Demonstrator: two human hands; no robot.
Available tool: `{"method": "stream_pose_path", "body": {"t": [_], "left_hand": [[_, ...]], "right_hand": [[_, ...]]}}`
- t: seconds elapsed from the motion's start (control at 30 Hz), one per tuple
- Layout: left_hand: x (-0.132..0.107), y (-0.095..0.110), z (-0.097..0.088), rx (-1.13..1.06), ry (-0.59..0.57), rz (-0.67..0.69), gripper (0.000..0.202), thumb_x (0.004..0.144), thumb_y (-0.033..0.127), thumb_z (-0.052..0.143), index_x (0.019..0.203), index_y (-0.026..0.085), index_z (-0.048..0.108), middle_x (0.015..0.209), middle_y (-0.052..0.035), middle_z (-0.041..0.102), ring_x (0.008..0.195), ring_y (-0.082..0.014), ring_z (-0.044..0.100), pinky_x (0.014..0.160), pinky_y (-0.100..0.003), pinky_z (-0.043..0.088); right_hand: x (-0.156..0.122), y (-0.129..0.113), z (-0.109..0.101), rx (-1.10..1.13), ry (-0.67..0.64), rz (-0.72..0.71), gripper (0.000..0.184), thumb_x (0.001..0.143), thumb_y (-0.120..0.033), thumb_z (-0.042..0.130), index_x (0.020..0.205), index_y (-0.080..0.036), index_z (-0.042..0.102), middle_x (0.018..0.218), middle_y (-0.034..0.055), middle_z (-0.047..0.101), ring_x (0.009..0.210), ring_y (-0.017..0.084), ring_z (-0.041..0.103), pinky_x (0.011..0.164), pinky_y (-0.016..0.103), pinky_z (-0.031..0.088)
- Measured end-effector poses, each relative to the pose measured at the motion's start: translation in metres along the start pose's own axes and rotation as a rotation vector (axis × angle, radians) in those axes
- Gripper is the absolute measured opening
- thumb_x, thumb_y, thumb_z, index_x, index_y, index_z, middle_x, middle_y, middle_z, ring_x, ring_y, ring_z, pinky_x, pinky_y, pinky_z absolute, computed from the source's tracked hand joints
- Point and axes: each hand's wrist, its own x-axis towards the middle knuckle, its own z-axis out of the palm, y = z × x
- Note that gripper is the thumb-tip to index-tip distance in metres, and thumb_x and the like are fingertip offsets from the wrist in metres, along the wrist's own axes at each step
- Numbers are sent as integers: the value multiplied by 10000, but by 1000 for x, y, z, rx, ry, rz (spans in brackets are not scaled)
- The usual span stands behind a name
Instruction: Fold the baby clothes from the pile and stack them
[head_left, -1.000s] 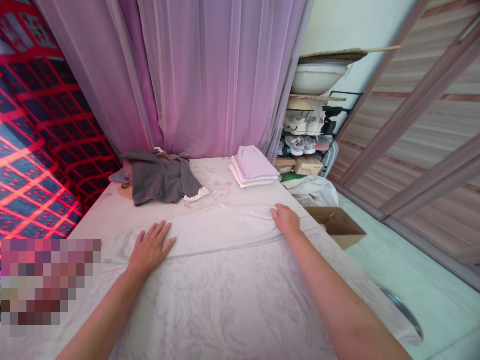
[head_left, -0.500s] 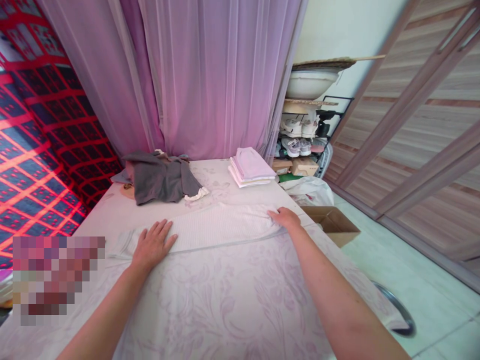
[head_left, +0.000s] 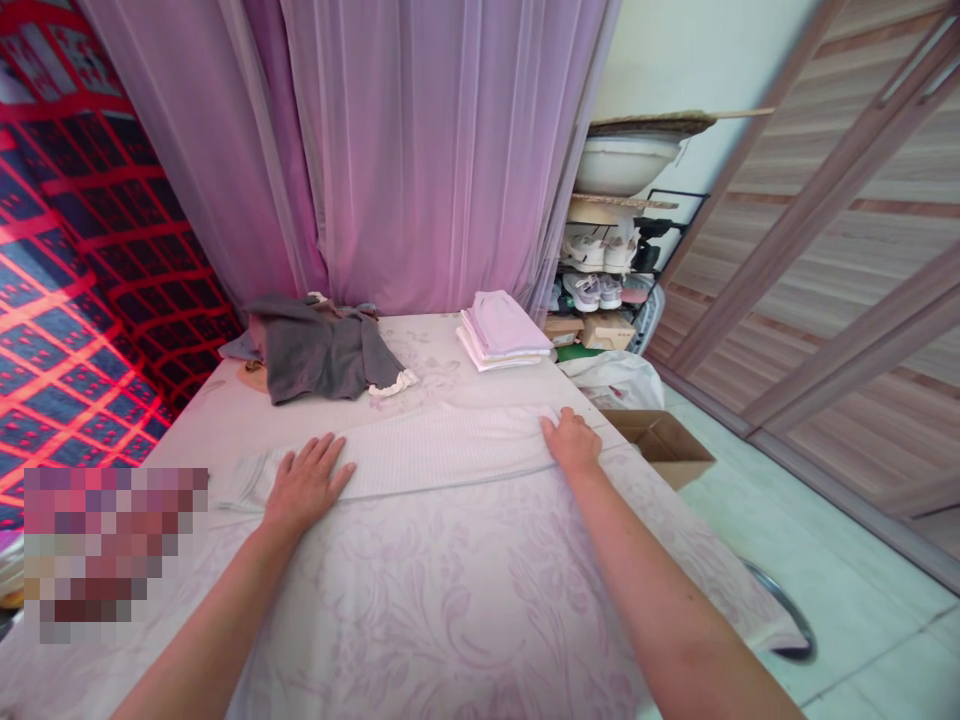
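Observation:
A long, narrow white ribbed garment (head_left: 442, 450) lies folded across the bed or table covered with a floral cloth (head_left: 450, 600). My left hand (head_left: 309, 483) rests flat on its left part, fingers stretched out. At the right end my right hand (head_left: 572, 440) has its fingers curled over the fabric, gripping the edge. Beyond the garment, a crumpled dark grey garment (head_left: 319, 350) with a pale ruffled trim sits at the far left. A neat stack of folded pink and white clothes (head_left: 504, 330) is at the far right.
Purple curtains (head_left: 427, 160) hang behind the far edge. Off the right side stand a shoe rack (head_left: 600, 265), a white plastic bag (head_left: 619, 378) and an open cardboard box (head_left: 667, 440) on the floor. A round metal-rimmed object (head_left: 799, 625) shows under the cloth's right corner.
My right hand has shifted slightly and turned, its fingers now curled more over the garment's right end. My left hand has stayed flat in place.

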Motion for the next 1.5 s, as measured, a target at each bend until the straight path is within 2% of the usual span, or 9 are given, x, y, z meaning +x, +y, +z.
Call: {"method": "stream_pose_path", "body": {"t": [0.1, 0.2, 0.33, 0.47, 0.7, 0.93, 1.1, 1.23, 1.5], "left_hand": [[0, 1, 0, -5, 8, 4, 592, 913, 504, 295, 1426, 219, 377, 1507, -53, 348, 1386, -263, 294, 1095, -507, 242], [0, 1, -1, -4, 4, 9, 595, 918, 507, 285, 1429, 215, 373, 1512, -56, 338, 1388, -265, 288, 1099, -508, 233], [-1, 1, -1, -18, -5, 0, 595, 918, 519, 283, 1430, 228, 369, 1516, -50, 331, 1392, -261, 283, 1104, -500, 225], [-2, 2, -1, -26, -5, -2, 604, 915, 531, 288, 1432, 227, 366, 1515, -52, 332, 1394, -260, 278, 1108, -498, 217], [-3, 3, -1, -38, 5, 4, 611, 914, 533, 280, 1431, 220, 367, 1517, -60, 329, 1393, -268, 275, 1104, -504, 212], [-3, 1, 1, -61, 15, 9, 613, 912, 540, 274, 1427, 225, 375, 1514, -62, 335, 1391, -273, 277, 1104, -507, 204], [-4, 4, -1, -53, 14, 5, 603, 916, 535, 284, 1427, 226, 373, 1514, -60, 334, 1393, -266, 276, 1109, -495, 195], [-6, 5, -2, -62, 4, -8, 595, 917, 532, 300, 1428, 235, 371, 1514, -59, 334, 1394, -264, 274, 1114, -494, 182], [-8, 5, 0, -117, 7, -11, 596, 915, 560, 295, 1428, 267, 366, 1521, -56, 323, 1395, -270, 265, 1119, -529, 126]], "right_hand": [[-2, -1, -6, 27, 150, -91, 527, 918, -441, 336, 1310, -112, 463, 1236, 213, 556, 1101, 312, 538, 885, 428, 398], [-9, -13, -7, 56, 286, -340, 527, 936, -395, 298, 1392, -149, 393, 1427, 167, 419, 1291, 283, 372, 1031, 443, 273], [-20, -31, 12, -53, 62, -590, 535, 945, -436, 251, 1431, -234, 352, 1530, 74, 284, 1401, 222, 202, 1110, 461, 136], [-22, -36, 25, -133, -131, -553, 560, 947, -470, 231, 1444, -230, 329, 1540, 74, 259, 1408, 207, 197, 1119, 472, 123], [-46, -57, 12, -36, -83, -557, 541, 960, -429, 201, 1457, -237, 299, 1550, 64, 231, 1413, 207, 189, 1124, 494, 130], [-63, -71, 18, -20, -283, -615, 570, 944, -491, 222, 1463, -264, 286, 1563, 55, 183, 1427, 215, 136, 1121, 533, 75], [-77, -85, 12, 32, -198, -637, 569, 953, -471, 198, 1477, -256, 252, 1570, 62, 152, 1430, 213, 125, 1125, 515, 68], [-90, -97, 21, 4, -243, -687, 567, 945, -479, 227, 1468, -267, 276, 1565, 53, 172, 1427, 222, 133, 1119, 537, 66], [-92, -97, 31, -26, -197, -691, 531, 948, -449, 250, 1445, -281, 332, 1547, 48, 239, 1411, 226, 196, 1110, 543, 116]]}}
